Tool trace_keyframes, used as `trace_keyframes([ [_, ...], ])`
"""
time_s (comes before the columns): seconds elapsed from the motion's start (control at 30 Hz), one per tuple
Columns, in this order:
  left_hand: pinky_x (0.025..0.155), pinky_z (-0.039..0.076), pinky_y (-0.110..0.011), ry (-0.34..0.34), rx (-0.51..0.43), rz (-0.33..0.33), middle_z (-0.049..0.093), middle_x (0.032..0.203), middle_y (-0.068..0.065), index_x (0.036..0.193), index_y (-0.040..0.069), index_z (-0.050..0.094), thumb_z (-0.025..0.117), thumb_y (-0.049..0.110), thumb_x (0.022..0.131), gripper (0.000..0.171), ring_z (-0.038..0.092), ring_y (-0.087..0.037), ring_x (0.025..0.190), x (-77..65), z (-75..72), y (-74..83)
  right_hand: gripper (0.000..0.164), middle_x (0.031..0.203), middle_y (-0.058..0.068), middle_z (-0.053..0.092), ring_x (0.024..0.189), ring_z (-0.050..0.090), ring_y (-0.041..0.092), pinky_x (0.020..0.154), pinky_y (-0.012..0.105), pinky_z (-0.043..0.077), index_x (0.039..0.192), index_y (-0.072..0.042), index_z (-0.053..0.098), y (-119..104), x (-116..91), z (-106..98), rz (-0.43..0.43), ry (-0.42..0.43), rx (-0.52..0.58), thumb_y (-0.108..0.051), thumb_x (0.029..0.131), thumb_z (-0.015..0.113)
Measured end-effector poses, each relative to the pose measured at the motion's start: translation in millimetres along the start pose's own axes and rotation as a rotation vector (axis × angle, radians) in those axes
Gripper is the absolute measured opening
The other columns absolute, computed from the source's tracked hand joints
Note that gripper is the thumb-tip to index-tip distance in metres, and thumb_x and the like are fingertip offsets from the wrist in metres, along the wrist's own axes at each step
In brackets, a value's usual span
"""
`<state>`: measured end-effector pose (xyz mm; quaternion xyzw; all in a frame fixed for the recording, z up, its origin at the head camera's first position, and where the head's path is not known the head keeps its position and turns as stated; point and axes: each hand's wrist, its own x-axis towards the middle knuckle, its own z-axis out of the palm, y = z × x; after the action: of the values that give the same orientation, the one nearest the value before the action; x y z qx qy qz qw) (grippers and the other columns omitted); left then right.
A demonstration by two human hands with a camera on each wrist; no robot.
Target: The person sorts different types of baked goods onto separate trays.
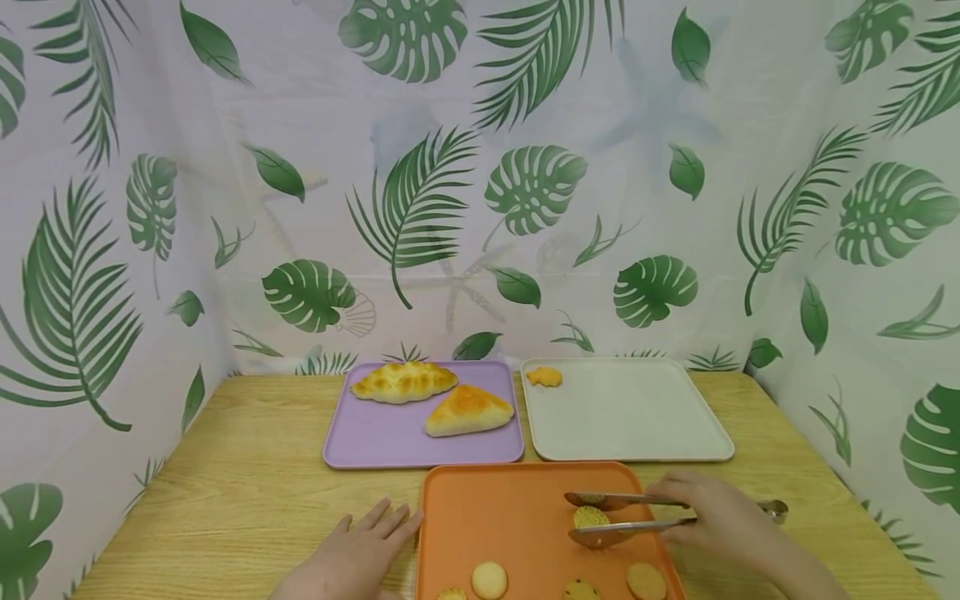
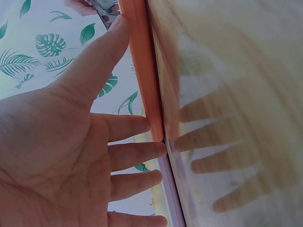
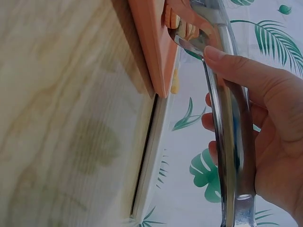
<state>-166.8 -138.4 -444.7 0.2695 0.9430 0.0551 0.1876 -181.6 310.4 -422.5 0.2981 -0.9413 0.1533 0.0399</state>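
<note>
My right hand (image 1: 712, 518) grips a pair of metal tongs (image 1: 651, 527) by the arms. The tongs' two tips stand either side of a round, dotted yellow cookie (image 1: 591, 517) on the orange tray (image 1: 495, 508). In the right wrist view, thumb and fingers wrap the tongs (image 3: 229, 142) from opposite sides. My left hand (image 1: 356, 552) lies at the tray's left edge with fingers spread and nearly straight. From the left wrist, its thumb and fingertips show right at the orange rim (image 2: 142, 61). Several more cookies, among them a plain pale one (image 1: 490, 580), lie along the tray's near part.
Behind the orange tray, a purple tray (image 1: 375, 437) bears a braided bread (image 1: 405, 382) and a triangular bread (image 1: 469, 412). To its right, a white tray (image 1: 630, 417) holds a small orange fish-shaped cracker (image 1: 544, 377). Leaf-patterned cloth (image 1: 450, 250) encloses the wooden table (image 1: 247, 467) on three sides.
</note>
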Motion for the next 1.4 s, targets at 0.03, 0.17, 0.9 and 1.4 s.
trace_keyframes([
  [0.03,0.093,0.031,-0.065,-0.001,0.0,-0.001,0.031,0.146,-0.006,0.142,0.025,0.025,0.051,0.065,0.07,0.086,0.025,-0.033,0.135,0.1,0.0,-0.1,0.037,0.094,-0.013,0.058,0.078,0.056,0.002,0.061,0.021,0.048,0.103,-0.023,0.063,1,1,0,0.009,-0.004,0.008,-0.035,0.069,0.072],
  [0.17,0.093,0.03,-0.066,0.0,-0.005,-0.004,0.031,0.146,-0.006,0.142,0.025,0.025,0.052,0.065,0.069,0.087,0.025,-0.033,0.135,0.2,-0.6,-0.3,0.036,0.094,-0.012,0.057,0.076,0.052,-0.002,0.06,0.022,0.047,0.104,-0.023,0.063,2,8,-3,0.007,0.001,0.018,-0.035,0.07,0.071],
  [0.9,0.095,0.029,-0.065,0.003,-0.013,-0.025,0.031,0.146,-0.004,0.142,0.027,0.024,0.05,0.07,0.067,0.09,0.025,-0.032,0.135,1.5,0.5,0.5,0.04,0.091,-0.01,0.059,0.077,0.053,0.002,0.066,0.024,0.048,0.104,-0.016,0.065,26,85,-18,-0.034,0.075,-0.141,-0.033,0.069,0.074],
  [1.4,0.095,0.029,-0.065,0.004,-0.011,-0.03,0.031,0.146,-0.004,0.142,0.026,0.024,0.049,0.071,0.066,0.092,0.025,-0.032,0.135,1.6,1.3,0.2,0.044,0.097,0.004,0.062,0.081,0.058,0.019,0.067,0.032,0.047,0.109,-0.007,0.063,55,128,-6,0.059,0.008,-0.125,-0.028,0.071,0.073],
])
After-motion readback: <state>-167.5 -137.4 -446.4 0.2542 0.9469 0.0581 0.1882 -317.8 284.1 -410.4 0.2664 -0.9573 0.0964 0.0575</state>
